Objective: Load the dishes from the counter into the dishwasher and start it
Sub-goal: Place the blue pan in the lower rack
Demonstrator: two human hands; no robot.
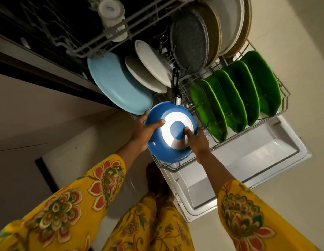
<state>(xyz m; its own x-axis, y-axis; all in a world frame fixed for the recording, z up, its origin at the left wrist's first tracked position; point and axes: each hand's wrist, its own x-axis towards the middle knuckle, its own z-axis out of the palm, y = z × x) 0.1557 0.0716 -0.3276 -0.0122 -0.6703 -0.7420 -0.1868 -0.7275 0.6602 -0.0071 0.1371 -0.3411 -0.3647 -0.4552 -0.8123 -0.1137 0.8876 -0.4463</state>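
In the head view, both hands grasp the blue frying pan (pixel 171 132) by its rim, bottom side up, at the front corner of the lower rack (pixel 248 136). The left hand (pixel 144 130) curls on the left edge, the right hand (pixel 198 140) on the right edge. The green plates (pixel 235 98) stand just beside the pan, and the light blue platter (pixel 119 84) stands just behind it.

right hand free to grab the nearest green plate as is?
Probably not. The right hand is gripping the blue pan along with the left hand. The nearest green plate stands just beside it in the rack, with nothing between, once the pan is released.
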